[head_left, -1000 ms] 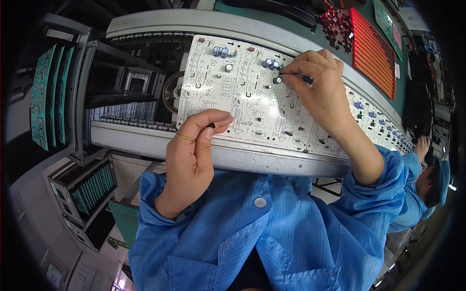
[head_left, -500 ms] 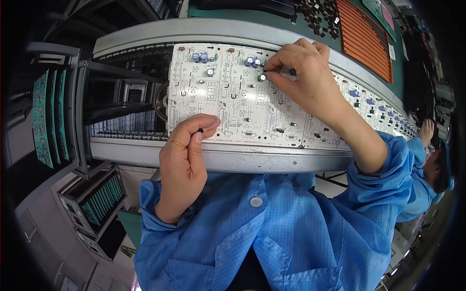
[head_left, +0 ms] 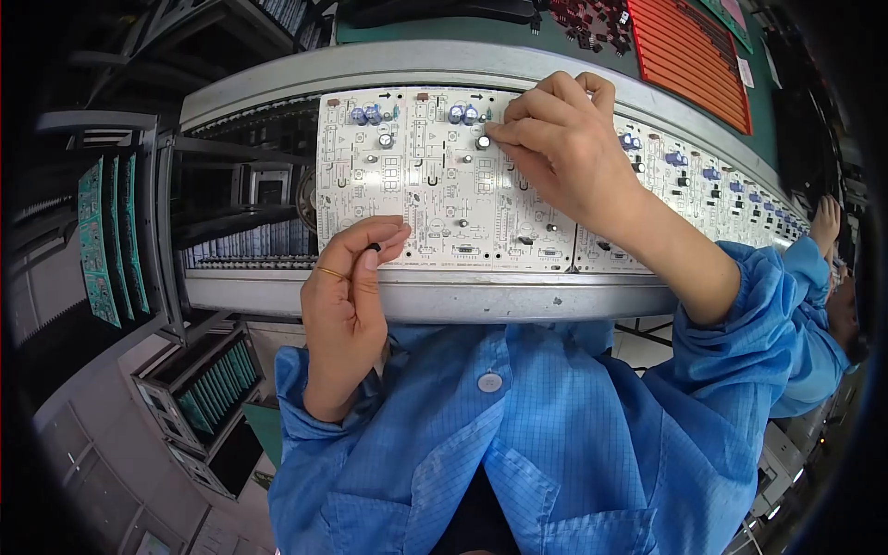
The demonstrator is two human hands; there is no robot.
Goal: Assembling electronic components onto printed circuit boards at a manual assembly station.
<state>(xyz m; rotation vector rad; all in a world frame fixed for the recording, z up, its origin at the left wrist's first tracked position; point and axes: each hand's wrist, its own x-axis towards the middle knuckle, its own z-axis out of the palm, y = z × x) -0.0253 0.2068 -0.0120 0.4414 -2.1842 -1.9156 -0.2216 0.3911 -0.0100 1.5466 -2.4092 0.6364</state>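
Observation:
White printed circuit boards (head_left: 435,203) lie in a row along a metal-railed conveyor. My right hand (head_left: 578,153) reaches over the far half of one board, thumb and fingers pinched together. Its fingertips are beside a round black capacitor (head_left: 483,141) with a pale top; anything between them is too small to make out. Two blue capacitors (head_left: 463,115) stand just left of those fingertips. Over the near left part of the boards, my left hand (head_left: 347,287) is closed on a small black component (head_left: 373,247), held between thumb and fingers. A ring is on one finger.
Metal rails (head_left: 444,301) run along both sides of the boards. Beyond the far rail are an orange-red slotted tray (head_left: 689,65) and loose dark parts (head_left: 592,23) on a green surface. Green boards (head_left: 111,240) stand in a rack at left. Another person's hand (head_left: 826,220) shows at far right.
The boards sit slightly farther left in view. My right fingertips have shifted left with them and a little away from the black capacitor's top. My left hand keeps its grip, almost in place.

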